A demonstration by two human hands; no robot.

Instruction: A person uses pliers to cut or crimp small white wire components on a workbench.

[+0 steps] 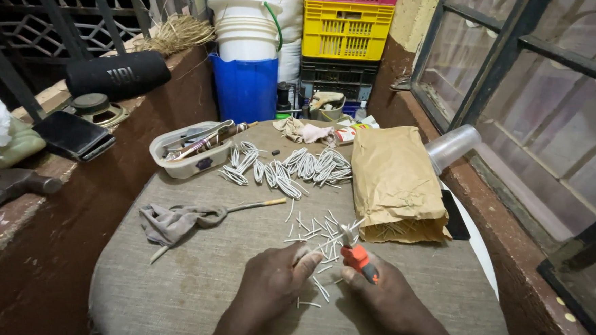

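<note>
L hand (280, 277) sat near centre of the cloth-covered table (190, 284), fingers pinched together on a short white wire piece (309, 252). R hand (383, 296), just right of it, gripped orange-handled pliers (356, 252), jaws at the wire's tip. Loose cut wire bits (315, 231) lay scattered just beyond both hands. Farther off: bent wire bundles (284, 170), a plastic tub w/ tools (189, 149) at far left, a brown paper bag (395, 186) on the right, a grey rag (176, 222) at left.
</note>
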